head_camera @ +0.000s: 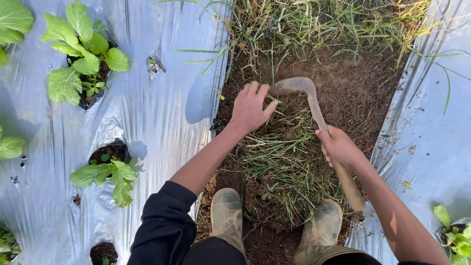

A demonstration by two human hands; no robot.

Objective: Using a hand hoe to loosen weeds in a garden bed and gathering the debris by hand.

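Note:
My right hand (338,146) grips the wooden handle of a curved sickle (305,91), whose blade arcs left over the soil toward my left hand. My left hand (250,106) reaches forward with its fingers pressed down on a clump of cut grass (282,147) lying in the dirt furrow. The blade tip sits just right of my left fingers. Uncut grass (324,22) stands at the far end of the furrow. Both of my muddy boots (226,213) stand in the furrow below the grass pile.
Silver plastic mulch sheets (162,113) cover the beds on both sides of the furrow. Leafy green seedlings (81,51) grow through holes in the left sheet, with another plant (110,174) nearer me and one at the lower right (456,235).

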